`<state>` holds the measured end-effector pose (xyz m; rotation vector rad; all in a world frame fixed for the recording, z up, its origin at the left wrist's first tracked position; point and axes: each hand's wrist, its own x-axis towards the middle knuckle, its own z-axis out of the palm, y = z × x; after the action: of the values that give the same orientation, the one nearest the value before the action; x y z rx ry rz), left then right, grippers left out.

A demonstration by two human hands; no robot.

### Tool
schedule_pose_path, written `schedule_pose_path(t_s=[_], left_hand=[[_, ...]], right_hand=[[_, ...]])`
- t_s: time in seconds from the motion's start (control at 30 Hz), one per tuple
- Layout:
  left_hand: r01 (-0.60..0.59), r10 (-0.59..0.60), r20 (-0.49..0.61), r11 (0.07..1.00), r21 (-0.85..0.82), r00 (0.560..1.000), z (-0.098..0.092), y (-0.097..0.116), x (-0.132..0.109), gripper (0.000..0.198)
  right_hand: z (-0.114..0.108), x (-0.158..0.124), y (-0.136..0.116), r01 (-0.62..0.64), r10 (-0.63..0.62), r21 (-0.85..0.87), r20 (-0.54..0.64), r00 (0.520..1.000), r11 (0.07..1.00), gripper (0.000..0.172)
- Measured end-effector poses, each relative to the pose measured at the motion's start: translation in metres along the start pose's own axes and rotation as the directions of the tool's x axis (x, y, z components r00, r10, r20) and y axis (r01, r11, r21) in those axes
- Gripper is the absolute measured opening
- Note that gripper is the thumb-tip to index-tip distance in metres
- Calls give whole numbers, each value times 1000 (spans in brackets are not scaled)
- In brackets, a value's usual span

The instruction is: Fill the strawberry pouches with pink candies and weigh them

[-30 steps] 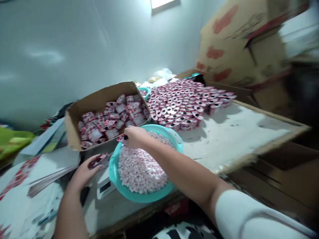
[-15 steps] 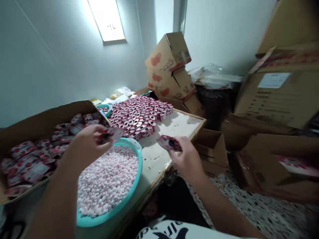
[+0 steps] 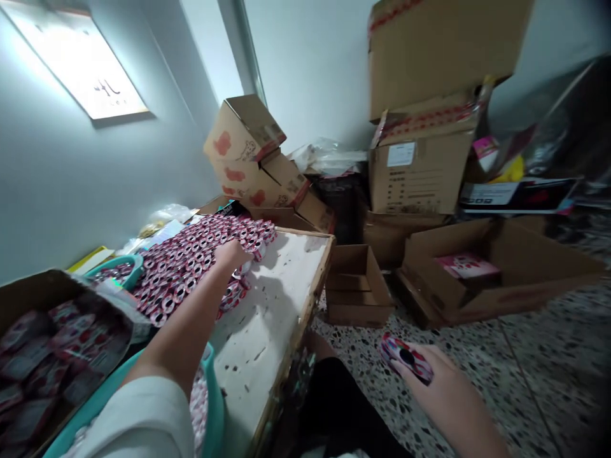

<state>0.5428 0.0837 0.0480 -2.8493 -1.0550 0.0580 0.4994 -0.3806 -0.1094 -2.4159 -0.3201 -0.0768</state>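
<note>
My left hand (image 3: pixel 231 256) reaches over the near right part of a wide cluster of small red-and-white packages (image 3: pixel 191 264) on the table. Its fingers are closed, and what they hold, if anything, is hidden. Low on the right, above the speckled floor, my right hand (image 3: pixel 442 381) grips one package (image 3: pixel 407 358) with a dark oval spot. A turquoise basin (image 3: pixel 216 407) with small pale pink and white pieces (image 3: pixel 198 407) lies partly under my left arm.
An open carton of packages (image 3: pixel 33 286) is at the left. The table's worn wooden edge (image 3: pixel 305 305) runs down the middle. Open cartons (image 3: pixel 358 312) (image 3: pixel 520 305) sit on the floor. Stacked boxes (image 3: pixel 248 140) lean behind the table, and larger boxes (image 3: pixel 420 172) stand further right.
The view has turned right. My left hand has gone from above the basin to the package cluster, and the package it held is no longer visible. My right hand has moved right, off the table, still holding its package.
</note>
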Motion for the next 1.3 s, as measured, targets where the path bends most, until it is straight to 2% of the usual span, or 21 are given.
schedule_pose_path(t_s=[0.2,0.33,0.5,0.63,0.73,0.8,0.87,0.93,0.97,1.0,1.03,1.07,1.1,1.13,1.2,1.3], left_hand=[[-30,30,-1,999,18,1000,12,11,20,42],[-31,29,40,999,44,999,26,13,27,38],[-17,13,57,997,77,998,44,2,25,38],[-48,47,14,997,66,999,43,1,15,45],[-123,124,-33,992,38,992,28,2,-2,48],[-204,205,-63,979,9,977,11,-2,-23,48],[-314,311,-73,949,-26,948,-8,-12,-56,45],[-447,443,-62,891,-82,894,-25,-29,-106,40],[-560,554,-82,817,-141,829,-32,-38,-137,39],[-608,595,-127,767,-206,793,-38,-47,-170,44],[-604,583,-162,750,-268,796,-42,-54,-205,56],[-590,569,-168,739,-325,805,-45,-60,-239,71],[-569,553,-162,733,-373,817,-46,-64,-271,83],[-562,536,-191,716,-414,823,-46,-68,-299,87],[-536,485,-240,682,-498,841,-41,-82,-343,71],[-449,313,-323,654,-609,893,-23,-119,-396,37]], right_hand=[[-2,6,-1,-21,21,-19,-3,1000,1000,37],[5,6,6,-47,50,-43,56,997,998,36],[16,-1,13,-57,64,-69,101,993,996,37],[14,-2,4,-56,73,-93,184,980,994,34],[11,0,-11,-15,26,-63,177,984,998,34],[10,3,-26,56,-54,-8,146,988,998,34],[11,5,-46,162,-172,87,122,977,983,31],[12,7,-74,289,-315,205,109,943,935,27],[13,7,-91,358,-397,269,107,912,894,25],[13,5,-109,425,-482,334,107,870,841,26],[13,3,-128,491,-574,401,113,811,773,26],[13,-1,-147,549,-669,472,127,732,690,28],[13,-6,-167,592,-759,542,141,635,596,29],[14,-12,-187,620,-835,607,143,531,498,30],[21,-27,-226,630,-932,704,132,339,329,30],[43,-62,-278,587,-987,794,98,131,157,24]])
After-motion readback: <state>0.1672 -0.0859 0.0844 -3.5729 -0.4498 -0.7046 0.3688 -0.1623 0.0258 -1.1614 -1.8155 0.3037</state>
